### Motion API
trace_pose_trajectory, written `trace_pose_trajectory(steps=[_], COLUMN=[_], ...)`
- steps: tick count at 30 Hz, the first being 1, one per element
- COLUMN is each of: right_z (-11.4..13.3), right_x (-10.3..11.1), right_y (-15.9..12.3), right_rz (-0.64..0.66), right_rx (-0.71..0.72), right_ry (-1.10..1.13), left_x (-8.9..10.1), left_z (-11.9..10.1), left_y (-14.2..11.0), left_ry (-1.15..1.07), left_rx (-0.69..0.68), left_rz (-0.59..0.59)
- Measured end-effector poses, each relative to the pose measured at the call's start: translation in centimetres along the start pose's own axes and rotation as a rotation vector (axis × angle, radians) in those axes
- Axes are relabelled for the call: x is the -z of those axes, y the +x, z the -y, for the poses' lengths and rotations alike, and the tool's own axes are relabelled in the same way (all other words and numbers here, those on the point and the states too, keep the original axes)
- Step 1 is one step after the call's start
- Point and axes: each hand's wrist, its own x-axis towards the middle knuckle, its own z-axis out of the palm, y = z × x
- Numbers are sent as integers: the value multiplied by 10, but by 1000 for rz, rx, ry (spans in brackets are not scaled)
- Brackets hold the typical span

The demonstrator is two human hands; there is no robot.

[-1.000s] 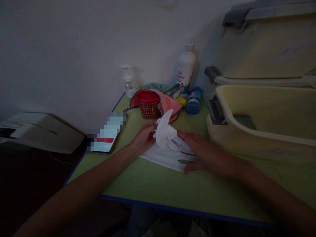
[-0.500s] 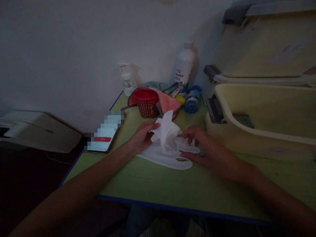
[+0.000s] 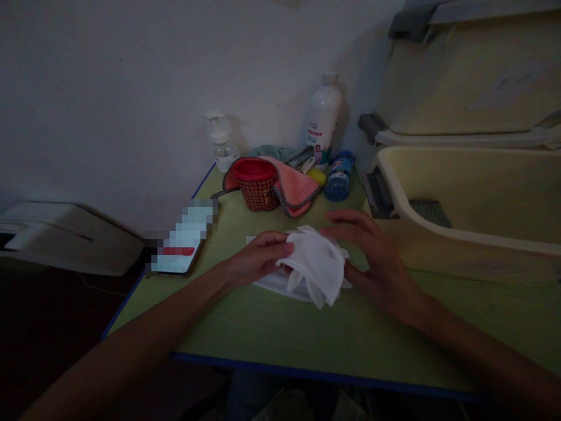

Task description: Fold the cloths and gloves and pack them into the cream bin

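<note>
My left hand (image 3: 265,257) pinches a bunched white glove (image 3: 313,260) at its left side, thumb on top, just above the tabletop. The glove's loose folds hang forward and down toward me. Beneath it a second white glove (image 3: 280,286) lies flat on the green table (image 3: 245,327), mostly covered by the first. Curved around the right side of the bunched glove is my right hand (image 3: 372,263), its thumb and fingers apart. Its fingertips are at the glove's edge; whether they touch it I cannot tell.
A phone (image 3: 182,242) lies at the table's left edge. Behind the gloves stand a red-lidded basket-patterned tub (image 3: 258,190) with a pink cloth (image 3: 298,187), a pump bottle (image 3: 223,146), a white bottle (image 3: 324,117) and a blue bottle (image 3: 339,178). An opened cream storage box (image 3: 438,242) is on the right.
The bunched glove has turned over, from pointing up to folding down toward me, and shifted slightly right and nearer. My right hand's fingers have spread and moved up beside it.
</note>
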Motion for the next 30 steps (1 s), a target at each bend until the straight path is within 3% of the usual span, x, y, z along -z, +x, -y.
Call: trace_pose_trajectory(steps=[3, 6, 11, 14, 16, 22, 27, 30], right_z=[5, 9, 9, 6, 4, 8, 6, 3], right_x=[2, 4, 4, -1, -5, -11, -4, 2], right_y=[1, 3, 6, 7, 6, 3, 6, 8], right_rz=[-53, -139, -25, 8, 27, 93, 212, 196], right_rx=[-32, -128, -452, -490, -465, -392, -526, -615], right_ry=[115, 313, 585, 561, 491, 458, 711, 824], left_x=[-2, 0, 7, 7, 5, -5, 1, 6], left_z=[1, 2, 5, 7, 9, 5, -12, -21], left_y=[2, 4, 5, 6, 6, 3, -2, -3], left_ry=[33, 65, 145, 139, 131, 257, -32, -143], left_rx=[-47, -165, -217, -215, -198, -125, -151, -163], left_rz=[81, 90, 253, 338, 332, 118, -153, -278])
